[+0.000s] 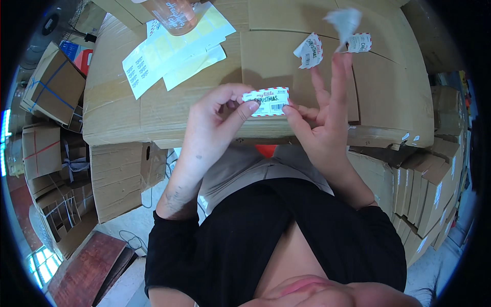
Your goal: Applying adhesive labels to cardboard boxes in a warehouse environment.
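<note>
Hold the tag (271,98) level — pinching its left end in the left hand (217,115), its lower right corner in the right hand (325,125) — without creasing it.

"What print shows at the grip?"
"The red-edged label (271,101) between both hands has red script above bold dark lettering, and a barcode at its lower right."
"And beyond the grip?"
"Past the right hand (325,120), two similar labels (310,51) bear dark lettering. Farther out past the left hand (217,110), a white sheet (137,72) carries blocks of small dark print, and a tinted cup (171,18) white lettering."
</note>
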### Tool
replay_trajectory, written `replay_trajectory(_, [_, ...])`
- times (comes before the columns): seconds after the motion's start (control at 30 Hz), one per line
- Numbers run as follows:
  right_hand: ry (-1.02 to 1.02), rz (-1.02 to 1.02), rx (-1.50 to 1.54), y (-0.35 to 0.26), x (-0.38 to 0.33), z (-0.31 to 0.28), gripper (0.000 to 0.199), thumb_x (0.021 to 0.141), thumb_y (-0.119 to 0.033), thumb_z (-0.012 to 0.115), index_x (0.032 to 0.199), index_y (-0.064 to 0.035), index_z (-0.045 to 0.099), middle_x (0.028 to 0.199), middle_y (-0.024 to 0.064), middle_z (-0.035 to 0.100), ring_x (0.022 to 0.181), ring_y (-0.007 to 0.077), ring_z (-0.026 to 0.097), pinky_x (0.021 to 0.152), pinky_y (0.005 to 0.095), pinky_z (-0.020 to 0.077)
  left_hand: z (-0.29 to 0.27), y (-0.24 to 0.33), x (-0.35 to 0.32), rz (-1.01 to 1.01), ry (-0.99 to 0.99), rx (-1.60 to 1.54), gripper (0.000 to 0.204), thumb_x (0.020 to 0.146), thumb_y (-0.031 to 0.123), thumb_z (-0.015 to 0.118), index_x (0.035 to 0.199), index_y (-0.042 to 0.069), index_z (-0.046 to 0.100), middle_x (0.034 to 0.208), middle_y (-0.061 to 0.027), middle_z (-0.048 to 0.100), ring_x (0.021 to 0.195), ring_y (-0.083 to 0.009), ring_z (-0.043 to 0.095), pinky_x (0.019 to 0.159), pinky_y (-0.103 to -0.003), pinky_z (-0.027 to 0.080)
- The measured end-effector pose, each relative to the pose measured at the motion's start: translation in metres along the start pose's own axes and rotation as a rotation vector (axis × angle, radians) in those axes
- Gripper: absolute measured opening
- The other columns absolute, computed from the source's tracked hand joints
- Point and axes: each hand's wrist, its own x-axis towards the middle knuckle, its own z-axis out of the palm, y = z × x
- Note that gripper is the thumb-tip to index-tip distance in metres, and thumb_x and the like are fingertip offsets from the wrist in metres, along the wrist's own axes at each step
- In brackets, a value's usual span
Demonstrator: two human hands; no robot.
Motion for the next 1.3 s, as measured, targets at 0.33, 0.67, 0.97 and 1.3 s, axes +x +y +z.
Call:
replay_trajectory(0.33, [-0.059,0.003,-0.134,-0.004,0.006,-0.007,0.086,0.081,0.018,0.06,0.154,-0.0131,0.027,0.16,0.0266,-0.012,0.146,0.0409,0.023,0.082,0.032,0.0624,-0.008,0.0,0.007,-0.065,-0.042,0.051,0.05,0.086,0.004,0.074,0.131,0.001,0.055,0.083,0.0027,0.066,0.071,-0.0027,0.048,0.065,-0.018,0.039])
replay_trajectory(0.67, [-0.133,0.008,-0.222,-0.002,0.006,-0.011,0.089,0.081,0.016,0.063,0.156,-0.0104,0.022,0.162,0.0202,-0.009,0.145,0.0392,0.027,0.085,0.0333,0.0611,-0.001,0.013,0.002,-0.034,0.016,0.288,0.046,0.086,0.008,0.073,0.128,0.006,0.055,0.079,-0.0004,0.066,0.05,-0.0043,0.043,0.048,-0.022,0.036])
replay_trajectory(0.97, [-0.109,-0.02,-0.275,0.001,0.006,-0.009,0.088,0.08,0.016,0.064,0.155,-0.0108,0.025,0.161,0.0229,-0.007,0.143,0.0392,0.032,0.084,0.0318,0.0616,0.004,0.015,-0.001,0.012,0.05,0.485,0.046,0.087,0.012,0.073,0.129,0.009,0.055,0.081,-0.003,0.067,0.049,-0.0096,0.053,0.049,-0.027,0.044])
replay_trajectory(1.3, [-0.182,-0.094,-0.461,0.002,0.013,-0.019,0.1,0.077,0.008,0.07,0.158,-0.0153,0.016,0.16,0.0269,-0.014,0.148,0.046,0.01,0.111,0.0525,0.0358,0.008,0.012,-0.001,0.486,0.187,1.003,0.053,0.082,0.011,0.074,0.132,0.007,0.055,0.108,-0.0073,0.068,0.094,-0.023,0.066,0.082,-0.04,0.052])
